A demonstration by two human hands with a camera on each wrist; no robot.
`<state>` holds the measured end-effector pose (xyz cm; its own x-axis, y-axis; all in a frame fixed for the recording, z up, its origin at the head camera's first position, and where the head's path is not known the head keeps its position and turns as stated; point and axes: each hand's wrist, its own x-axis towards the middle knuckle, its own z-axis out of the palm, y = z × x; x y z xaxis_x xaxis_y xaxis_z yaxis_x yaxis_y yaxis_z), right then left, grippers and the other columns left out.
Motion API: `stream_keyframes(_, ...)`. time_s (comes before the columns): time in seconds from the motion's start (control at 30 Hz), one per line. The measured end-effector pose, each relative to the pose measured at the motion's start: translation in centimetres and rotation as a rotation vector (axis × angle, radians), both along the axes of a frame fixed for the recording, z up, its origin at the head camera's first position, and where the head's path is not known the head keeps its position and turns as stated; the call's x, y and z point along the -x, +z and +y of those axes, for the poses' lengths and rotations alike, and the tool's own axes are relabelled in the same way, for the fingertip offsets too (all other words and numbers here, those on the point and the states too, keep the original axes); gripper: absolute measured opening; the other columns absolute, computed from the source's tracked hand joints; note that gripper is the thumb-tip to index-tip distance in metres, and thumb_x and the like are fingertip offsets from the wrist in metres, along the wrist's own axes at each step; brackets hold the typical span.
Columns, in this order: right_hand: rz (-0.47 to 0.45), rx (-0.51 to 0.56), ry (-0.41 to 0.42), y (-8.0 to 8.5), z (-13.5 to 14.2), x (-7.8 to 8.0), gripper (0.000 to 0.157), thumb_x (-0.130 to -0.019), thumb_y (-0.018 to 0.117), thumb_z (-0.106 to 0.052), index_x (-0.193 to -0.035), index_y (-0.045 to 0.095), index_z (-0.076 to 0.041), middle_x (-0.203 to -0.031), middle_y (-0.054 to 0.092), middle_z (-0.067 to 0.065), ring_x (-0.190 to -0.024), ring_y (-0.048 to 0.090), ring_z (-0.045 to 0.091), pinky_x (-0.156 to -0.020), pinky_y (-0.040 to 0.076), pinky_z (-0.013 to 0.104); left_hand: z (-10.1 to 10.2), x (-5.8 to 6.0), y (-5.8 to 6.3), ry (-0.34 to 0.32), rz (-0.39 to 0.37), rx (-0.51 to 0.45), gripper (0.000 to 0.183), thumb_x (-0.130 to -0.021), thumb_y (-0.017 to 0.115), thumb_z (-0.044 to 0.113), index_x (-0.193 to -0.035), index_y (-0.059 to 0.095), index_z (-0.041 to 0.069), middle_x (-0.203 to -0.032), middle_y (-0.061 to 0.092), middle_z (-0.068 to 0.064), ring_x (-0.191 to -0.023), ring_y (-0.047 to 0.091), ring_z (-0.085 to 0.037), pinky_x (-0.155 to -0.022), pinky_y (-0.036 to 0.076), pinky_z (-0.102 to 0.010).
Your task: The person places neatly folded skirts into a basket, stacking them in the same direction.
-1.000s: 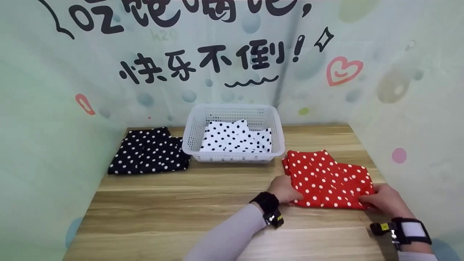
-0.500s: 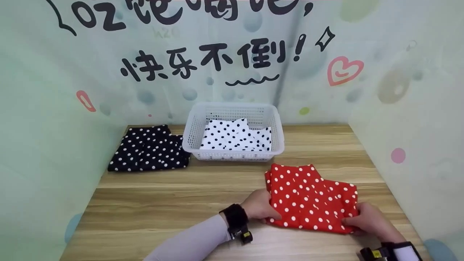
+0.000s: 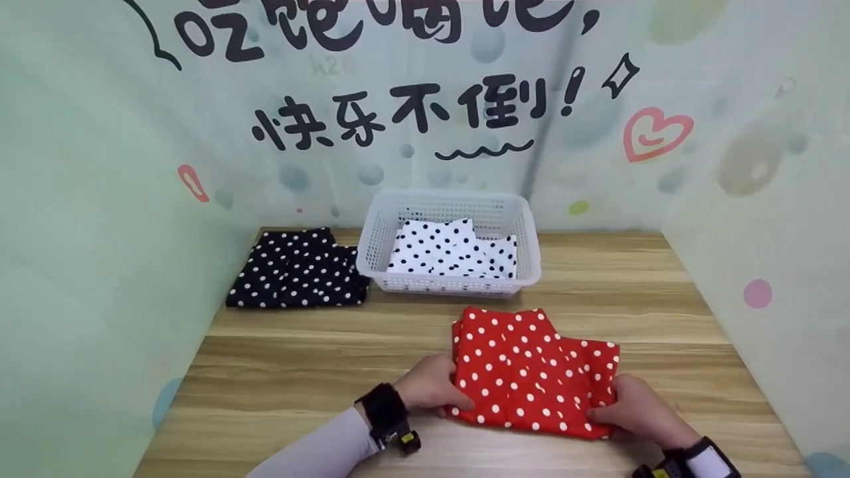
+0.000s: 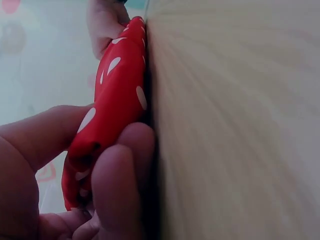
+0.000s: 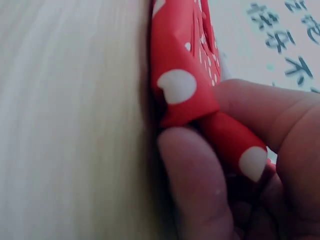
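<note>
A folded red cloth with white polka dots (image 3: 531, 372) lies low over the front middle of the table in the head view. My left hand (image 3: 430, 384) pinches its near left corner, thumb on top and fingers beneath. At the near right corner my right hand (image 3: 634, 408) grips it the same way. In the left wrist view, the fingers (image 4: 115, 185) sit under the thick folded edge, close against the wood. The right wrist view has the red cloth (image 5: 180, 60) between thumb and fingers (image 5: 192, 170), its layers showing at the corner.
At the back middle stands a white plastic basket (image 3: 451, 284) with a folded white black-dotted cloth (image 3: 441, 249) inside. To its left lies a folded black white-dotted cloth (image 3: 292, 272). Printed fabric walls (image 3: 730, 219) enclose the wooden table (image 3: 285, 372) at the back and sides.
Both hands have drawn the red cloth leftward and toward the front of the table, away from its place right of the basket. The head view has also shifted slightly.
</note>
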<state>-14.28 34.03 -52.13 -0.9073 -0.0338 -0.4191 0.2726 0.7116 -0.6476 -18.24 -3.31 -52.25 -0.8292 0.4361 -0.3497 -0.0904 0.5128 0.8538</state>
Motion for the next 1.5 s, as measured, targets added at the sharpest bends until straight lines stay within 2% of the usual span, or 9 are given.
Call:
stream_keyframes(0.3,0.097,0.066,0.117,-0.5,-5.5,1.6,0.03,-0.082,0.087,-0.015,-0.096,0.064,-0.003,-0.074,0.068,0.007,-0.055,0.067,0.016,-0.05,0.058,0.03,-5.5,0.2,0.2,0.017,0.057,0.084,0.025,-0.075,0.091,0.018,-0.09,0.072,0.013,-0.075,0.072,0.0,-0.053,0.063,-0.012,-0.047,0.054,-0.023)
stream_keyframes(0.4,0.118,0.077,0.143,-0.5,-6.8,2.2,0.031,-0.081,0.087,-0.015,-0.098,0.064,-0.003,-0.074,0.068,0.006,-0.054,0.066,0.015,-0.05,0.058,0.03,-6.5,0.4,0.2,0.043,0.075,0.1,0.025,-0.074,0.091,0.019,-0.091,0.073,0.013,-0.078,0.073,0.001,-0.062,0.065,-0.013,-0.057,0.054,-0.025)
stream_keyframes(0.6,0.182,0.025,0.141,-0.5,-7.8,2.3,0.027,-0.08,0.087,-0.014,-0.091,0.065,-0.004,-0.073,0.065,0.005,-0.057,0.064,0.016,-0.052,0.054,0.029,-7.0,0.8,0.2,0.079,0.098,0.103,0.027,-0.083,0.088,0.031,-0.101,0.074,0.016,-0.085,0.076,0.002,-0.078,0.069,-0.015,-0.072,0.054,-0.029)
stream_keyframes(0.73,0.22,-0.051,0.107,-0.5,-7.8,2.1,0.028,-0.081,0.088,-0.02,-0.082,0.063,-0.007,-0.071,0.062,0.004,-0.061,0.058,0.017,-0.054,0.047,0.027,-7.0,0.9,0.3,0.153,0.081,0.098,0.023,-0.091,0.082,0.036,-0.098,0.074,0.015,-0.079,0.075,-0.001,-0.071,0.071,-0.017,-0.065,0.054,-0.028)
stream_keyframes(0.9,0.176,-0.018,0.031,-0.3,-7.5,2.1,0.03,-0.089,0.085,-0.029,-0.099,0.07,-0.004,-0.076,0.069,0.004,-0.065,0.064,0.017,-0.056,0.051,0.027,-6.8,1.2,0.4,0.273,0.128,0.113,0.025,-0.094,0.079,0.035,-0.09,0.071,0.012,-0.077,0.073,-0.002,-0.067,0.069,-0.016,-0.06,0.053,-0.027)
stream_keyframes(1.03,0.136,0.103,-0.028,-0.3,-7.1,2.6,0.035,-0.094,0.08,-0.031,-0.111,0.072,-0.001,-0.083,0.071,0.004,-0.072,0.064,0.017,-0.06,0.051,0.026,-6.8,1.5,0.2,0.323,0.133,0.038,0.023,-0.095,0.077,0.031,-0.094,0.073,0.009,-0.079,0.073,-0.003,-0.068,0.069,-0.014,-0.061,0.056,-0.026)
stream_keyframes(1.2,0.015,0.401,-0.104,-1.0,-6.5,3.1,0.041,-0.099,0.073,-0.021,-0.127,0.063,0.008,-0.094,0.073,0.005,-0.082,0.066,0.017,-0.069,0.056,0.026,-6.9,1.9,-0.6,0.342,-0.001,-0.189,0.025,-0.097,0.073,0.023,-0.105,0.075,-0.001,-0.083,0.078,-0.007,-0.07,0.075,-0.013,-0.063,0.063,-0.027)
stream_keyframes(1.3,-0.034,0.545,-0.092,-1.1,-6.7,3.0,0.05,-0.1,0.071,-0.017,-0.137,0.054,0.011,-0.102,0.076,0.005,-0.088,0.072,0.016,-0.076,0.062,0.028,-6.7,1.9,-1.1,0.329,-0.076,-0.284,0.028,-0.098,0.071,0.02,-0.11,0.073,-0.005,-0.088,0.079,-0.009,-0.073,0.077,-0.015,-0.065,0.065,-0.03)
stream_keyframes(1.5,-0.082,0.72,-0.074,-1.0,-7.2,2.6,0.064,-0.1,0.07,-0.016,-0.151,0.038,0.009,-0.12,0.076,0.006,-0.104,0.075,0.016,-0.089,0.063,0.03,-5.2,1.3,-1.5,0.268,-0.086,-0.37,0.037,-0.096,0.071,0.016,-0.127,0.066,-0.004,-0.104,0.08,-0.01,-0.088,0.078,-0.016,-0.078,0.066,-0.031)
